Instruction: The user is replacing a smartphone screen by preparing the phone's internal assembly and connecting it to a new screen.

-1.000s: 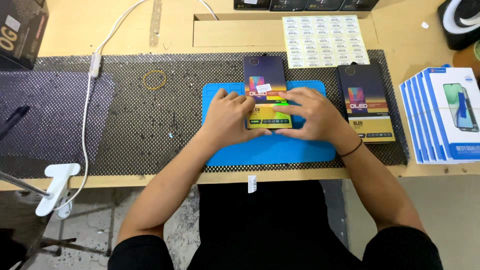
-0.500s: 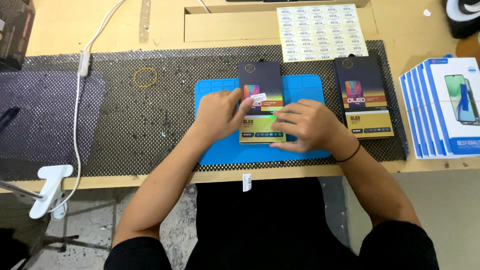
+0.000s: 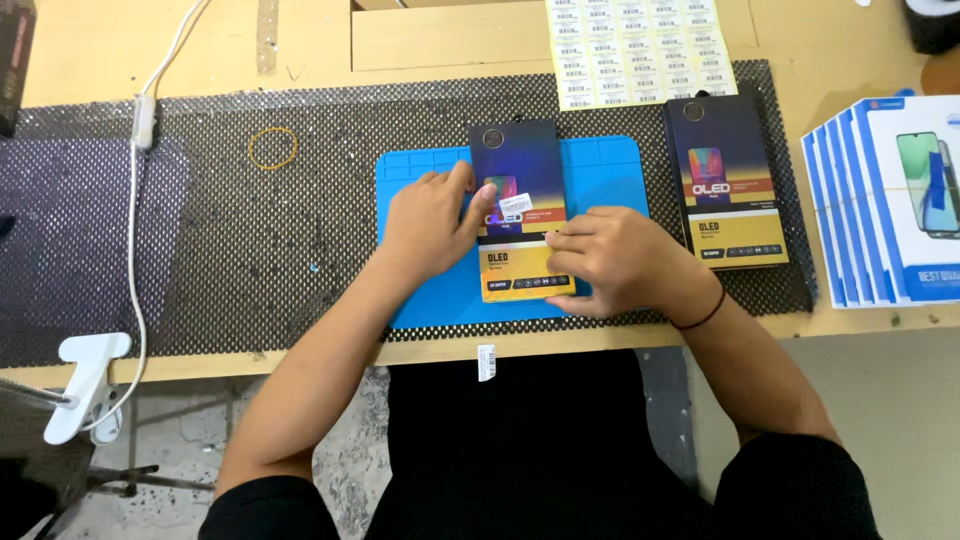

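I see a flat rectangular box (image 3: 518,200) with a dark navy top, a rainbow-tinted middle band and a yellow lower panel, lying on a bright blue rubber mat (image 3: 610,170). Under that I see a black mesh mat dotted with white (image 3: 300,230) on a pale tan wooden bench (image 3: 90,60). To one side I note a white sheet of black-barcoded labels (image 3: 640,45), a yellow rubber band (image 3: 272,148) and white-and-blue boxes (image 3: 890,200).

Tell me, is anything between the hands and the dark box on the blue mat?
No. Both hands already touch the box: the left hand at its left edge, the right hand on its lower right part. It lies on the mat.
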